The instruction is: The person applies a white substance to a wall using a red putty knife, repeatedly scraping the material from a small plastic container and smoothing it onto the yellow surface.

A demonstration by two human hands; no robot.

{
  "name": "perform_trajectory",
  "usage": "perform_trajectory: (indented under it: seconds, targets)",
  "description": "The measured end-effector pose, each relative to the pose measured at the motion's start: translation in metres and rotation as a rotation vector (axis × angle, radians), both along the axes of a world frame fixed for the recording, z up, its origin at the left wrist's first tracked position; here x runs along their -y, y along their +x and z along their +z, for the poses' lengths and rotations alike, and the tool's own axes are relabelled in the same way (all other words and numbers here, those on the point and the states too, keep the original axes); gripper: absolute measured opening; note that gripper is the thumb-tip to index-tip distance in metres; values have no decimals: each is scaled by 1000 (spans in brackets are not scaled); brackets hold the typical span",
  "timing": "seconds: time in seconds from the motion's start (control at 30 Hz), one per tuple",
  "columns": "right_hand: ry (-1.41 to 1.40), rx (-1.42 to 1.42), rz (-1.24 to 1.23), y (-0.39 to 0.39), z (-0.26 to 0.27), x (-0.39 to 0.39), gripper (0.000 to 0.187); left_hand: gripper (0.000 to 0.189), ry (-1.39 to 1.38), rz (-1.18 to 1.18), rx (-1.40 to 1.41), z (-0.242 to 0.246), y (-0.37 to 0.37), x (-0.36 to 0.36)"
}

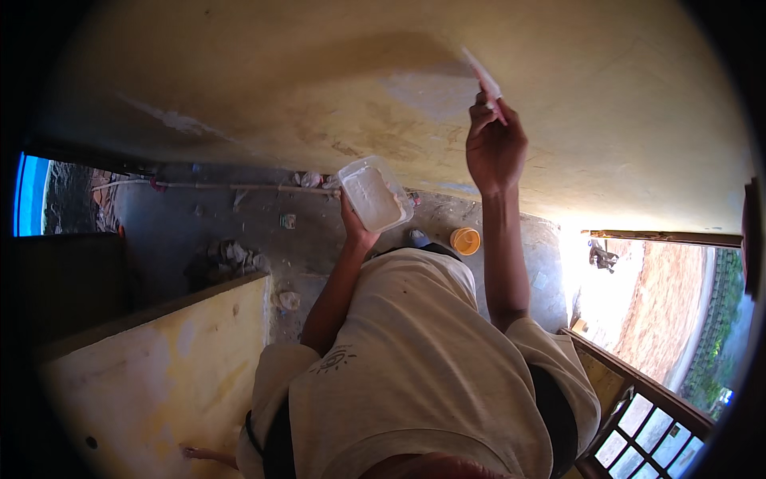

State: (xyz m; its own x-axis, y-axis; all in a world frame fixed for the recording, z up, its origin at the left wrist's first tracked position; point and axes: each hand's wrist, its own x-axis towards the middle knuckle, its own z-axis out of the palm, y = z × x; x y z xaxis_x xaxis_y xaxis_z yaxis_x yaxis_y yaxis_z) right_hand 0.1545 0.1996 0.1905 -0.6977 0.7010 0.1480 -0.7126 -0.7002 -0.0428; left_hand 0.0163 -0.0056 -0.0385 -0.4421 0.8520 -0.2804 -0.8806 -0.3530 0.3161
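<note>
My left hand (357,230) grips a clear plastic tub (400,220) from its left side, and whitish paste (374,194) covers its bottom. Raised at the upper right, my right hand (497,143) pinches a thin flat spreader (483,76), blurred and pinkish white. The spreader's edge is at or very near the yellow-painted wall (598,132); whether it touches cannot be told. Left of it, a pale grey patch (425,94) marks the wall, and a whitish streak (179,121) runs farther left.
On the concrete floor (179,206) are an orange bucket (465,241), a long pole (239,187) and crumpled litter (236,254). A low yellow partition (179,359) stands at left, another person's hand (194,452) beside it. A bright doorway (604,299) opens at right, near a paned window (649,431).
</note>
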Motion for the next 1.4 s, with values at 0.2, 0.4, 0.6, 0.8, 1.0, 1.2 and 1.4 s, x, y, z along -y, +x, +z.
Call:
perform_trajectory:
  seconds: [0.2, 0.4, 0.6, 0.8, 1.0, 1.2, 1.4]
  targets:
    - [-173, 426, 117, -49, -120, 37, 25, 64, -8, -21, 23, 4, -1, -4]
    - [-162, 482, 131, -76, -137, 22, 25, 63, 2, -43, 22, 5, -1, -6]
    - [-33, 312, -63, -48, -79, -34, 22, 64, -37, -3, 3, 7, 0, -4]
    - [93, 83, -99, 9, 18, -30, 30, 65, -66, 24, 47, 5, 2, -4]
    - [105, 189, -250, 9, -13, -6, 31, 66, -26, -70, 5, 1, 0, -2]
    - [-37, 534, -87, -31, -176, 11, 15, 64, -60, -80, -7, 1, 2, -9]
    - [54, 675, -88, -37, -219, 0, 15, 64, -80, -91, -11, 3, 6, -14]
